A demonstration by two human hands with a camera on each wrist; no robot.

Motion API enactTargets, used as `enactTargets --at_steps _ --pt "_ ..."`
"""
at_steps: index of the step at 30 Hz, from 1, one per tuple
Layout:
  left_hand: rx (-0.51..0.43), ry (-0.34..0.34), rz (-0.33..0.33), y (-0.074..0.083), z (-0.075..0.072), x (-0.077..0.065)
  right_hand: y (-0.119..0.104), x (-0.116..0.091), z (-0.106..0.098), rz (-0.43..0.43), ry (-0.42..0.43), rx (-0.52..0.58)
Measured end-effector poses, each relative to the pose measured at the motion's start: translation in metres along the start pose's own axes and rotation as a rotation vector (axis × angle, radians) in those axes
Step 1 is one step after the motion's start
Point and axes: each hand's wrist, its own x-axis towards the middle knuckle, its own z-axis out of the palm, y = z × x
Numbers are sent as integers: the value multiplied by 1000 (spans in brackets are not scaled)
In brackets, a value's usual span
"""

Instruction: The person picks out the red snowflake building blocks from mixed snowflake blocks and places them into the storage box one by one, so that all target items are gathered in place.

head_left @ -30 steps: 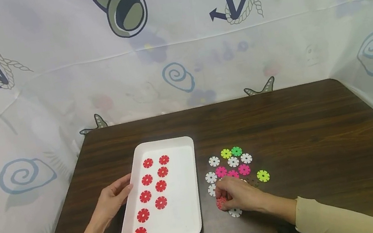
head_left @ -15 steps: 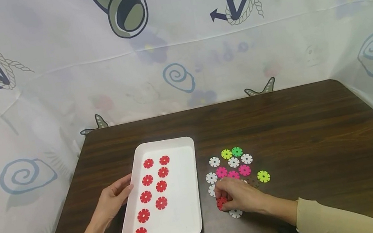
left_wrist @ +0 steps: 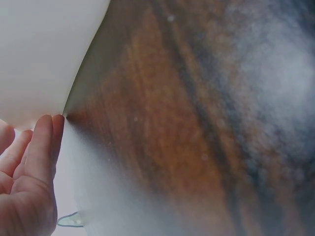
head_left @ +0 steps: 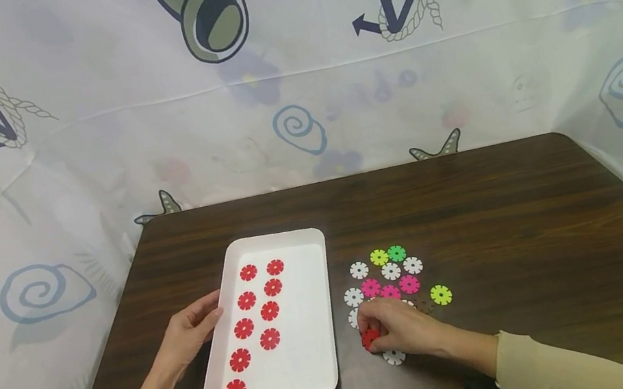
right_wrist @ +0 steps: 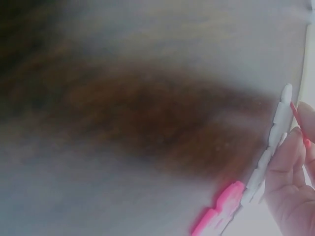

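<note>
My left hand (head_left: pixel 188 331) lies at the left edge of a white tray (head_left: pixel 310 361), its fingertips against the rim. In the left wrist view its fingers (left_wrist: pixel 39 152) reach up straight to the tray's edge. On the tray lie several red notched discs (head_left: pixel 244 329) in two columns. Right of the tray, my right hand (head_left: pixel 400 325) pinches a red notched disc (head_left: pixel 370 338) between thumb and fingers, low over the loose discs. A white disc (head_left: pixel 394 357) shows just under this hand. In the right wrist view the pinched red disc appears edge-on beside white ones.
Around the right hand lie loose discs: several white (head_left: pixel 390 271), pink (head_left: pixel 409 284), yellow (head_left: pixel 440 295), green (head_left: pixel 396 253) and a brown one (head_left: pixel 423 303), partly hidden. The dark wooden table (head_left: pixel 514 207) meets a patterned cloth (head_left: pixel 332 100) behind.
Both hands stay nearly still. The red disc in the right hand's pinch has tilted slightly; the tray and the other discs have not moved.
</note>
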Motion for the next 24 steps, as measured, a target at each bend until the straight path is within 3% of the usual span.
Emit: enactTargets --at_steps 10,24 --pt "-6 -5 6 0 0 0 -5 4 -9 68 22 101" --pt "7 -3 3 0 0 1 -25 23 -15 57 34 167"
